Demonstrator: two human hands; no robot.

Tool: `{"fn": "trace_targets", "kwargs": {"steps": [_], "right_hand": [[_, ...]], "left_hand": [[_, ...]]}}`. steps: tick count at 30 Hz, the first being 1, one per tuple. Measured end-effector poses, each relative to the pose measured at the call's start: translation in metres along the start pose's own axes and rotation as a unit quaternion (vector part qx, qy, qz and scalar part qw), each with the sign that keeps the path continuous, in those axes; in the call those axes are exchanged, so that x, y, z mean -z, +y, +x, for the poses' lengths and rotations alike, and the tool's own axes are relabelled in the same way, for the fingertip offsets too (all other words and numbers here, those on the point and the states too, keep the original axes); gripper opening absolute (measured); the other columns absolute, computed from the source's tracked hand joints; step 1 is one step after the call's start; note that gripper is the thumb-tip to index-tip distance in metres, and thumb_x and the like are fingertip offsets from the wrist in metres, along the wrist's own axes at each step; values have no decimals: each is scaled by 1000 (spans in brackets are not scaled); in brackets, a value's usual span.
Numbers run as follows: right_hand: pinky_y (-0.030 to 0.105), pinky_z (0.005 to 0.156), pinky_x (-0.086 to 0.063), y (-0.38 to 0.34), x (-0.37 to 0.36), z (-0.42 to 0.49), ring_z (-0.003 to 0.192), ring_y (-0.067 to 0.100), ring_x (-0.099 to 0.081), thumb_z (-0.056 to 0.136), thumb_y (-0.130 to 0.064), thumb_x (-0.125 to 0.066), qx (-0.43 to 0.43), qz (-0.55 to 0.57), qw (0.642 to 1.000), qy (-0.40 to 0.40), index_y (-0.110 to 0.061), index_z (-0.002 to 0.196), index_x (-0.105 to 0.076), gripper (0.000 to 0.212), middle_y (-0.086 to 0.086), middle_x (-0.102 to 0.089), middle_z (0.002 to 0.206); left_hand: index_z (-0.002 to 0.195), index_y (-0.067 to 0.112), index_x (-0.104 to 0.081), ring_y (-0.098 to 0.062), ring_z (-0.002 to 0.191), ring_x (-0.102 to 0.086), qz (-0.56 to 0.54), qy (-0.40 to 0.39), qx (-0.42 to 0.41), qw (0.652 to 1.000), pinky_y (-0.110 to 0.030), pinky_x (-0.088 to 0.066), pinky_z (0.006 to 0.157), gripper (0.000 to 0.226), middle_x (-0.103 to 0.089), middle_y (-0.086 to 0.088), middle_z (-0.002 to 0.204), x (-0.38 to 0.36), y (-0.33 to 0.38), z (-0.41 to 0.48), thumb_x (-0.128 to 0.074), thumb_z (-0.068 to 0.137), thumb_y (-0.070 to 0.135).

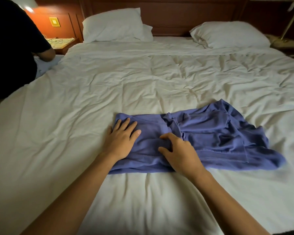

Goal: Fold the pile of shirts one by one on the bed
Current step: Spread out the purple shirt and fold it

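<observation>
My left hand (121, 141) lies flat, fingers straight, pressing the blue shirt (219, 133). My right hand (178, 153), fingers curled, pinches its cloth. Shirts: one, mid-bed (109, 82), near edge. Pillows: left pillow (114, 26), right pillow (231, 34).

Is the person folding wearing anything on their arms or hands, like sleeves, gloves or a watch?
No. The left hand and right hand are bare, with no gloves or rings showing. Both forearms are uncovered down to the picture's bottom edge: no sleeves, watch or bracelet in view.
</observation>
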State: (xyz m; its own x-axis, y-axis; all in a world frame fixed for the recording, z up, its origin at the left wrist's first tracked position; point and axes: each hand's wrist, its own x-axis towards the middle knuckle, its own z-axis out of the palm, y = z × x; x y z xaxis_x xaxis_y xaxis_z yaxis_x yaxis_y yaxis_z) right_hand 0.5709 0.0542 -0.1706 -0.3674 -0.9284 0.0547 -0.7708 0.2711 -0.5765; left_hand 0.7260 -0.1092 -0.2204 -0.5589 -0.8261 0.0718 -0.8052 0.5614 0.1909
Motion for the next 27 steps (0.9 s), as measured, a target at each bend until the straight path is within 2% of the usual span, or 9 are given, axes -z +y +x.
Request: {"fn": "trace_targets", "kwargs": {"steps": [3, 6, 9, 13, 16, 18, 21, 24, 27], "right_hand": [[14, 57, -39, 11, 9, -1, 55, 5, -51, 92, -19, -66, -11, 113, 991, 67, -26, 99, -66, 10, -10, -48, 52], [11, 58, -39, 19, 18, -10, 55, 3, -51, 91, -13, -64, 11, 72, 997, 23, -27, 96, -70, 16, -10, -46, 51], [18, 62, -38, 21, 25, -10, 75, 8, -60, 92, -18, -58, 9, -72, 996, -48, -26, 99, -72, 17, -11, -59, 72], [40, 86, -46, -2, 16, 24, 108, 35, -55, 95, -33, -55, 68, -95, 987, 111, -22, 118, -69, 29, 13, -58, 115], [48, 118, -21, -11, -12, 62, 149, 29, -20, 102, -50, -36, 94, -148, 985, -9, -29, 153, -35, 54, 9, -28, 160], [53, 122, -1, 0, -28, 79, 153, 25, 0, 102, -60, -22, 63, -203, 972, -100, -34, 157, -18, 62, 4, -9, 166], [59, 119, 6, 24, -33, 90, 153, 27, 1, 94, -74, -12, 6, -242, 964, -111, -30, 159, -11, 78, 4, -8, 166], [58, 119, -3, 32, -18, 93, 152, 27, -13, 96, -71, -17, 13, -234, 962, -142, -24, 156, -25, 77, 3, -20, 164], [48, 102, -41, 48, 21, 86, 125, 29, -52, 99, -54, -42, 49, -148, 985, -71, -26, 127, -62, 44, 5, -61, 132]], "left_hand": [[157, 35, -22, -23, 154, -4, 2, 13, 7, 1000, -52, -10, 121, 56, -9, 7, 167, 0, 1, -6, -25, 104, 52], [158, 36, -17, -23, 154, 1, 20, 5, -2, 1000, -54, -6, 120, 58, -6, 7, 168, 2, 1, -9, -25, 104, 53], [159, 35, -11, -23, 154, 5, 30, -25, -11, 999, -57, -3, 120, 61, -2, 8, 168, 3, 1, -10, -24, 103, 55], [159, 33, -9, -26, 154, 3, 37, -61, -8, 997, -59, -6, 120, 59, -2, 6, 168, 4, 0, -4, -19, 104, 52], [159, 33, -12, -29, 154, -4, 70, -59, -16, 996, -59, -12, 120, 56, -3, 5, 168, 0, 1, -2, -21, 106, 47], [159, 37, -12, -28, 154, -5, 36, -47, 14, 998, -55, -11, 121, 55, -3, 8, 168, -2, 1, -2, -23, 106, 49], [158, 42, -11, -25, 154, -4, 38, -27, 24, 999, -52, -10, 122, 55, -2, 13, 167, -9, 2, -2, -22, 105, 52], [157, 43, -10, -25, 154, -2, 43, -47, 37, 997, -58, -7, 121, 55, -1, 14, 167, -7, 4, 2, -20, 105, 53], [153, 39, -26, -34, 151, -12, 80, -76, 41, 993, -69, -6, 114, 50, -18, 6, 165, 3, 14, 12, -18, 104, 48]]}}
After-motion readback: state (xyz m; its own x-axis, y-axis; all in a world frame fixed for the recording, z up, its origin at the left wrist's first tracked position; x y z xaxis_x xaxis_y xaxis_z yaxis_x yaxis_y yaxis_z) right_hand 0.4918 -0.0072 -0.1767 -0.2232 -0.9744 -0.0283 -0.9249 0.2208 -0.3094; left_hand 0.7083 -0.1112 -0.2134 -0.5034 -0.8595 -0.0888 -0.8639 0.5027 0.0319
